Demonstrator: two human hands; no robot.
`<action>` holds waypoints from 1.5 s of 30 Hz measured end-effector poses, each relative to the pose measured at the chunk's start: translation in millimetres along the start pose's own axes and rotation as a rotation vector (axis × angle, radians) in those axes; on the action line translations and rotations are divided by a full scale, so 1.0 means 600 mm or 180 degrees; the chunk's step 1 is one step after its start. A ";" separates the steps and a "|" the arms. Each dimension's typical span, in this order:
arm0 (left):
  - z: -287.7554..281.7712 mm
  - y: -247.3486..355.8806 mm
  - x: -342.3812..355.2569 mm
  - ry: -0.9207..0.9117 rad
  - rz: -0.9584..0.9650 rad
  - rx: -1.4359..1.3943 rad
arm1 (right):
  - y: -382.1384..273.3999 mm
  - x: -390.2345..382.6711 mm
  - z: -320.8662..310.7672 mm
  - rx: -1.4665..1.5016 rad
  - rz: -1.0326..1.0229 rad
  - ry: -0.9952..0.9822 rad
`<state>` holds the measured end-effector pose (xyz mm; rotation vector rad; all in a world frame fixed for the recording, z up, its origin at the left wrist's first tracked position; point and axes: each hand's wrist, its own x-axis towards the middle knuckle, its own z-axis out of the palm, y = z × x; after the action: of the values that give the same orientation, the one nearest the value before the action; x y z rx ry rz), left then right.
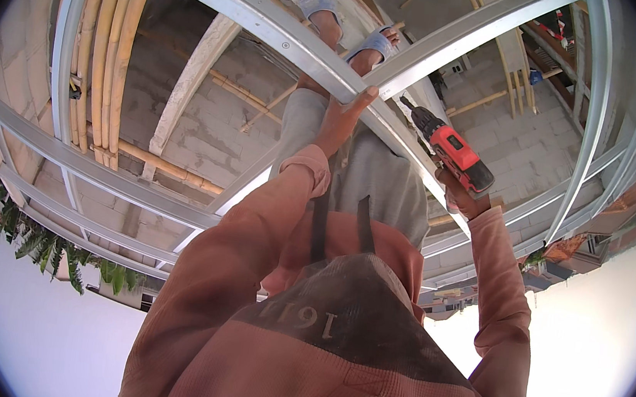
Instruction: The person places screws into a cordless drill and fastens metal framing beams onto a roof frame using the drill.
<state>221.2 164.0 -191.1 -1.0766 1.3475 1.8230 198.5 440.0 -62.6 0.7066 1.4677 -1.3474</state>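
My right hand (464,197) is wrapped around the handle of a red and black cordless drill (456,152). The drill's chuck and bit point up and left, toward a joint between silvery metal channels. At that joint my left hand (348,118) is closed on a metal channel (273,37), with its thumb side against the crossing metal channel (466,43). Another part of the channel runs down to the right, between my left hand and the drill. Whether the bit touches a screw is too small to tell.
Long bamboo poles (111,60) lean at the left. Below the frame is a grey block surface (495,139) with a pale wooden beam (194,85). My feet in blue sandals (373,45) stand on a pale ledge. Green leaves (42,239) and rooftops lie beyond the frame's edge.
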 end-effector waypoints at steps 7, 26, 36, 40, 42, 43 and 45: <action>-0.020 0.034 -0.052 0.0333 -0.0680 -0.0363 | 0.080 -0.068 0.042 -0.0278 0.0241 0.0196; 0.052 0.083 -0.124 0.0244 -0.1764 -0.2080 | 0.027 -0.114 0.137 -0.1047 -0.1175 0.0274; 0.098 0.146 -0.149 0.0576 -0.0753 -0.3424 | -0.034 -0.108 0.178 -0.0925 -0.1411 0.0746; 0.074 0.143 -0.140 0.0009 -0.0710 -0.3256 | -0.028 -0.111 0.163 -0.1236 -0.1638 0.0614; 0.060 0.166 -0.150 -0.0155 -0.0984 -0.3102 | 0.008 -0.112 0.151 -0.0926 -0.1087 0.0478; 0.057 0.179 -0.153 -0.0180 -0.0907 -0.3136 | 0.013 -0.111 0.147 -0.0840 -0.0915 0.0432; 0.053 0.200 -0.156 0.0364 -0.1108 -0.3261 | -0.003 -0.106 0.145 -0.0995 -0.1211 0.0287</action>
<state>156.3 159.0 -49.8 -1.7845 0.1421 2.1958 242.7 368.5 5.3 0.2975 1.9022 -1.3314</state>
